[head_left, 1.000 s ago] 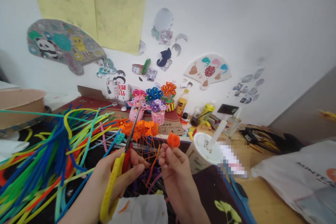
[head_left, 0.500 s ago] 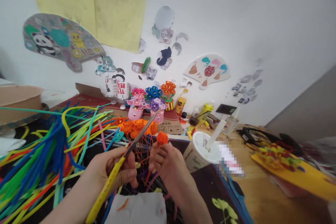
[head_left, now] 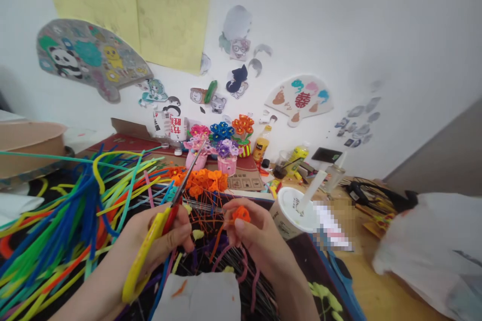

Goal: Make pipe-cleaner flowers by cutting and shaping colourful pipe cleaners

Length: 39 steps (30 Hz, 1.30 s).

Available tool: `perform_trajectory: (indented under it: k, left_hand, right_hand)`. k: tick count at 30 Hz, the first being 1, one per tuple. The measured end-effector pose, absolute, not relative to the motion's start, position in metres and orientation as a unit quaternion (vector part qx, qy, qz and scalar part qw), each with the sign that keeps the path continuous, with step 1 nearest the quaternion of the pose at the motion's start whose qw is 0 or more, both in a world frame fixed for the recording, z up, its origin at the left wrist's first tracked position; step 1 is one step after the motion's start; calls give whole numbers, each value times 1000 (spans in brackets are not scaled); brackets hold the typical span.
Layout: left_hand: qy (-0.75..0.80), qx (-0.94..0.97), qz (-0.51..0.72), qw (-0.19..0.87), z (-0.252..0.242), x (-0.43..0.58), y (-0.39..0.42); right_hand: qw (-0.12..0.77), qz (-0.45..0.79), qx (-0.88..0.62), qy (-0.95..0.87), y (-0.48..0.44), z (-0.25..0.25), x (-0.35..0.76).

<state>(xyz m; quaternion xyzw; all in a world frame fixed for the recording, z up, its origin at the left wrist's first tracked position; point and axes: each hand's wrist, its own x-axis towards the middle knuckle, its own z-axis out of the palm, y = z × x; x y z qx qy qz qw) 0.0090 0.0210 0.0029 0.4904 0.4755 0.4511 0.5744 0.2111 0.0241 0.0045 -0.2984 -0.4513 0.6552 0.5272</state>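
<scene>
Scissors [head_left: 171,212] show yellow and red, the flower [head_left: 241,214] orange.

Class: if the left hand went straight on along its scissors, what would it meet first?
Probably the orange flowers ahead of the left hand, though depth along the scissors is unclear.

In our left hand [head_left: 161,243] we hold yellow-and-red-handled scissors [head_left: 160,220], blades pointing up and away from us. With our right hand [head_left: 263,233] we pinch a small orange flower [head_left: 241,214] between thumb and fingers, apart from the blades. Beyond our hands we see a cluster of orange flowers [head_left: 205,183] on thin stems, and behind it potted craft flowers [head_left: 227,149]. To our left spread fuzzy coloured stems [head_left: 75,220], mostly blue, green and yellow. Below our hands lies white paper [head_left: 199,301] bearing an orange scrap. Just beside our right hand we have a lidded cup [head_left: 289,208] with a straw.
</scene>
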Motion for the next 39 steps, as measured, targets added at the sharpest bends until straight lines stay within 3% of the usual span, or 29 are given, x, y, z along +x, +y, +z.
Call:
perform_trajectory:
  k: [11, 19, 24, 30, 35, 39]
  left_hand:
    - [517, 557, 426, 491, 8, -3, 26]
    - [525, 497, 446, 528, -2, 0, 26]
    - [507, 559, 422, 503, -7, -2, 31]
    - [515, 617, 406, 435, 2, -3, 32]
    - [531, 650, 398, 370, 5, -9, 40]
    - [570, 676, 381, 270, 9, -11, 45]
  right_hand:
    - [518, 519, -468, -493, 27, 2, 212]
    - [536, 493, -494, -474, 26, 1, 208]
    - [562, 472, -498, -462, 28, 1, 204]
    - [591, 479, -460, -457, 33, -5, 202]
    - [566, 542, -397, -477, 36, -9, 207]
    - [562, 556, -371, -487, 38, -12, 210]
